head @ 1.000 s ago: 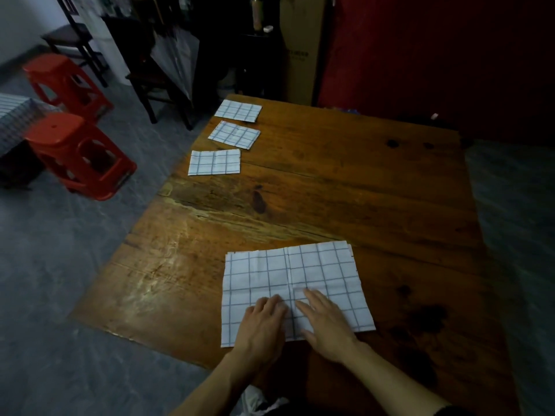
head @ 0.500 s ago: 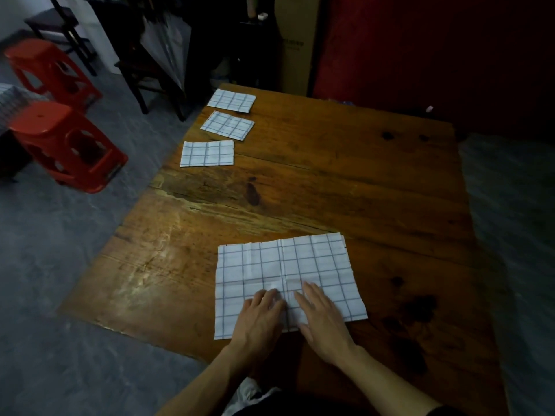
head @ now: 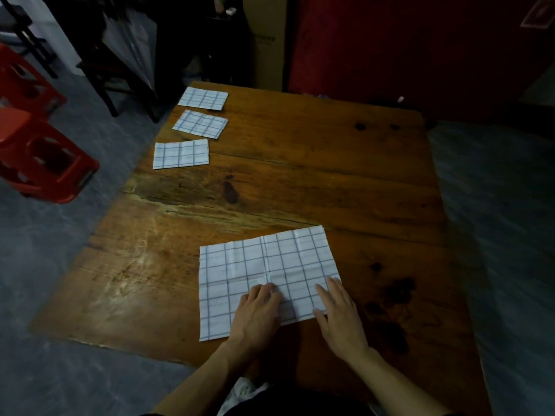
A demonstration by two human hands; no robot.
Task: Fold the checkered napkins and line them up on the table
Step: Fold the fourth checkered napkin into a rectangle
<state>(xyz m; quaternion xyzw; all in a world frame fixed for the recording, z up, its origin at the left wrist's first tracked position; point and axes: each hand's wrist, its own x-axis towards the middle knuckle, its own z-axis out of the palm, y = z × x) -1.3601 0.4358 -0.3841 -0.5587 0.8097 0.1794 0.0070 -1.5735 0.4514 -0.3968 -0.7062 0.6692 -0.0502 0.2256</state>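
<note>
Nearest the camera, at about 6 o'clock on the wooden worktop [head: 300,181], both hands lie flat on a large checkered napkin [head: 264,265]. The left hand [head: 255,313] rests palm down on the napkin's near middle, fingers spread and extended, its grip released and pressing rather than holding. The right hand [head: 339,316] lies just beside it at the napkin's near right corner, likewise flat with a released grip, its fingertips on the cloth and its heel on the bare wood. The napkin is spread open, slightly skewed, with crease lines showing across it; its near edge sits close to the worktop's near edge.

Farther off, toward 11 o'clock, three smaller folded napkins lie in a row along the left edge, apart from one another: the nearest folded napkin [head: 181,154], the middle folded napkin [head: 200,124], and the farthest folded napkin [head: 203,98] by the far left corner.

On the floor at 9 o'clock stands a red plastic stool [head: 39,157].
</note>
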